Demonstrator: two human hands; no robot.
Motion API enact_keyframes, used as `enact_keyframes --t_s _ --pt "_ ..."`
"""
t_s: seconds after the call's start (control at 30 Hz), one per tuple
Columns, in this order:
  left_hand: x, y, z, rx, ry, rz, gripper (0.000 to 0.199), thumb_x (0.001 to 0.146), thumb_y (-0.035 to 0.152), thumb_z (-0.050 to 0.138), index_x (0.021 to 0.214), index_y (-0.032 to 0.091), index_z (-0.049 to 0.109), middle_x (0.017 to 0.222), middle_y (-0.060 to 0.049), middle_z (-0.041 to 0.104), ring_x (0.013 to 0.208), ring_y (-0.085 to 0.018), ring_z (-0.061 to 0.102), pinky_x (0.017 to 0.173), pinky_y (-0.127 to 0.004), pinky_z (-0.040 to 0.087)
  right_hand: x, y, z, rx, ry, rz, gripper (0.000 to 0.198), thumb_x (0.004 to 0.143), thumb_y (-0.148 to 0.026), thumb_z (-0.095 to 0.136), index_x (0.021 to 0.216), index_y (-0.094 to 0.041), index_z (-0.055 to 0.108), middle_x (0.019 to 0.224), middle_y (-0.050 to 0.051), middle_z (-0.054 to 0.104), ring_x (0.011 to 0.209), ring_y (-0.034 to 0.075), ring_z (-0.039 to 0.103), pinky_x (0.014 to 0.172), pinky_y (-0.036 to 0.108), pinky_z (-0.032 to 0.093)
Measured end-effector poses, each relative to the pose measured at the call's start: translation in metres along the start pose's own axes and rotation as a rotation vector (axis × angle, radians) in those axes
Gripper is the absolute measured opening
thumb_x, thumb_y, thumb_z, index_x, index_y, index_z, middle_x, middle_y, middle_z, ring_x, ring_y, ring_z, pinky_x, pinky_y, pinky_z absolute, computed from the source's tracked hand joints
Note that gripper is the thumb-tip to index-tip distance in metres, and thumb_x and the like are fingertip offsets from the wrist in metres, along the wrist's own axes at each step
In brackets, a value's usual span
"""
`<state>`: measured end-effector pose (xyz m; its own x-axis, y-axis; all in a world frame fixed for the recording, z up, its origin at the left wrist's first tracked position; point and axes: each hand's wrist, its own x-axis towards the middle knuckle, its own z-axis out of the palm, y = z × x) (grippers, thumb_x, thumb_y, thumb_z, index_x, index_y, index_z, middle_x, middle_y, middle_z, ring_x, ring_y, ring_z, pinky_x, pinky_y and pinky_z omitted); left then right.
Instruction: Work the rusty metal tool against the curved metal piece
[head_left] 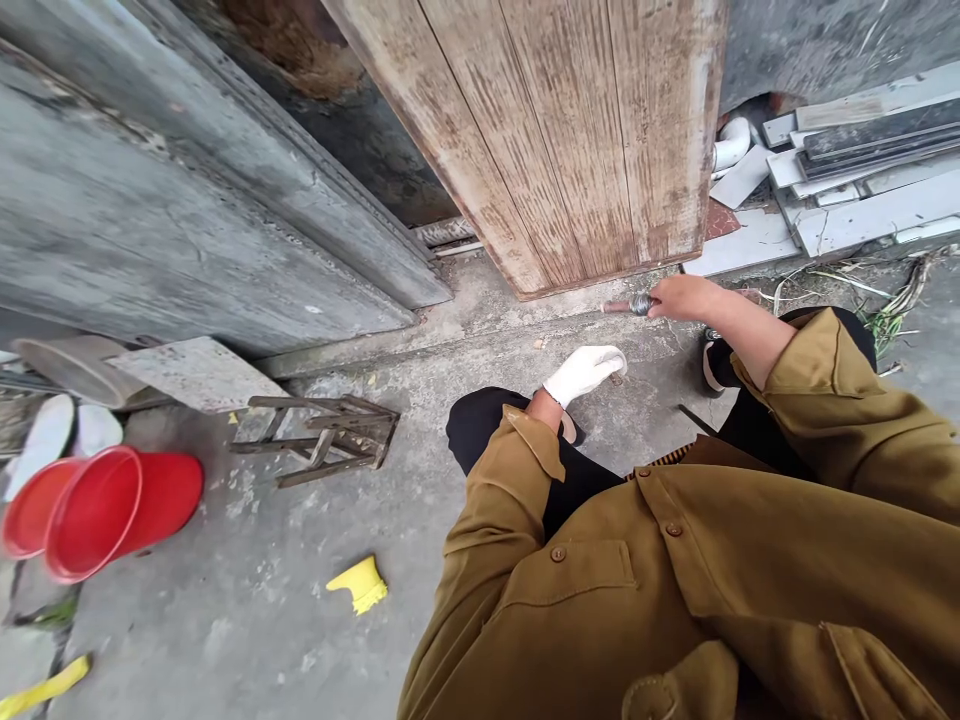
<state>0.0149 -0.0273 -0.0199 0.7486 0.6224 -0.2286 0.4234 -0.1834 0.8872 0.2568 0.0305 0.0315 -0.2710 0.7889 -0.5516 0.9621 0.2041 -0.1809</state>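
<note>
My right hand, bare, is closed on a short rod-like tool. Grey wire seems to be wound around it beside my fingers, and a brownish end points left, low over the concrete. What kind of tool it is I cannot tell. My left hand wears a white glove and hangs between my knees with its fingers curled. A small brownish bit shows at its fingertips, too little to name. Beyond both hands, a worn wooden panel of vertical boards leans upright, its bottom edge on a low concrete ledge.
A small wooden stool lies tipped over at left. Red buckets lie on their sides farther left. A yellow scrap is on the concrete floor. Stacked boards and tiles lie at right, beside dry grass.
</note>
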Motion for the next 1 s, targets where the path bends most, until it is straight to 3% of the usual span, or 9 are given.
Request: enact_keyframes --t_s 0.17,0.37,0.43,0.5,0.6,0.67,0.8,0.9,1.0 --pt "-0.002 -0.002 -0.004 0.072 0.037 0.003 0.03 0.092 0.036 0.048 0.086 0.014 0.068 0.085 -0.003 0.068 0.081 -0.016 0.06 0.083 -0.027 0.044 0.001 -0.02 0.023 -0.104 -0.424 -0.202 0.019 0.082 -0.032 0.067 0.079 -0.014 0.07 0.075 0.008 0.066 0.069 0.02 0.059 0.065 0.031 0.038" --pt "-0.005 -0.011 -0.008 -0.075 0.162 -0.019 0.029 0.089 0.039 0.054 0.087 0.013 0.066 0.085 -0.005 0.067 0.077 -0.015 0.059 0.077 -0.027 0.047 -0.012 -0.023 0.016 0.296 -0.728 -0.482 0.023 0.08 -0.037 0.071 0.08 -0.014 0.065 0.063 -0.003 0.057 0.056 0.01 0.05 0.059 0.025 0.037" --pt "-0.003 -0.015 -0.006 -0.22 0.208 -0.031 0.032 0.09 0.042 0.055 0.088 0.013 0.065 0.085 -0.006 0.066 0.07 -0.013 0.057 0.068 -0.025 0.046 -0.019 -0.014 0.004 0.54 -0.649 -0.575 0.029 0.081 -0.043 0.07 0.084 -0.015 0.064 0.069 -0.002 0.059 0.06 0.01 0.051 0.059 0.024 0.039" --pt "0.0 -0.018 -0.004 -0.36 0.223 -0.037 0.036 0.091 0.047 0.054 0.088 0.012 0.064 0.078 -0.005 0.064 0.062 -0.011 0.053 0.06 -0.023 0.043 -0.023 -0.002 -0.007 0.778 -0.353 -0.539 0.031 0.085 -0.046 0.067 0.087 -0.015 0.062 0.073 0.0 0.06 0.061 0.009 0.05 0.06 0.024 0.04" --pt "0.002 -0.014 -0.001 -0.454 0.117 -0.037 0.039 0.091 0.05 0.056 0.088 0.011 0.065 0.061 0.0 0.052 0.053 -0.009 0.045 0.052 -0.021 0.035 -0.018 0.013 -0.014 0.911 0.099 -0.267 0.029 0.095 -0.043 0.055 0.095 -0.015 0.062 0.077 0.005 0.061 0.062 0.011 0.049 0.06 0.025 0.041" --pt "0.0 -0.007 -0.001 -0.477 -0.015 -0.053 0.039 0.089 0.049 0.059 0.087 0.011 0.067 0.057 0.002 0.048 0.051 -0.008 0.04 0.052 -0.021 0.034 -0.01 0.018 -0.014 0.78 0.239 -0.074 0.031 0.097 -0.041 0.05 0.101 -0.013 0.063 0.082 0.009 0.064 0.066 0.014 0.053 0.062 0.028 0.043" --pt "-0.007 0.003 -0.004 -0.513 -0.106 -0.058 0.038 0.087 0.048 0.062 0.087 0.01 0.069 0.072 -0.003 0.06 0.053 -0.006 0.041 0.057 -0.023 0.038 0.003 0.011 -0.004 0.208 0.151 0.068 0.035 0.092 -0.041 0.056 0.106 -0.012 0.068 0.102 0.017 0.068 0.091 0.026 0.063 0.073 0.033 0.044" --pt "-0.011 0.001 -0.009 -0.49 -0.026 -0.04 0.037 0.087 0.047 0.062 0.086 0.01 0.068 0.082 -0.007 0.065 0.056 -0.007 0.046 0.058 -0.024 0.039 0.005 -0.003 0.009 -0.029 -0.066 0.01 0.031 0.088 -0.038 0.061 0.099 -0.012 0.071 0.104 0.018 0.069 0.091 0.028 0.064 0.072 0.034 0.044" --pt "-0.012 -0.006 -0.013 -0.434 0.083 -0.059 0.036 0.085 0.047 0.062 0.084 0.011 0.067 0.078 -0.005 0.064 0.057 -0.009 0.048 0.057 -0.023 0.039 0.003 -0.015 0.02 -0.082 -0.316 -0.141 0.018 0.081 -0.031 0.07 0.081 -0.013 0.071 0.082 0.012 0.068 0.074 0.022 0.062 0.066 0.032 0.041"
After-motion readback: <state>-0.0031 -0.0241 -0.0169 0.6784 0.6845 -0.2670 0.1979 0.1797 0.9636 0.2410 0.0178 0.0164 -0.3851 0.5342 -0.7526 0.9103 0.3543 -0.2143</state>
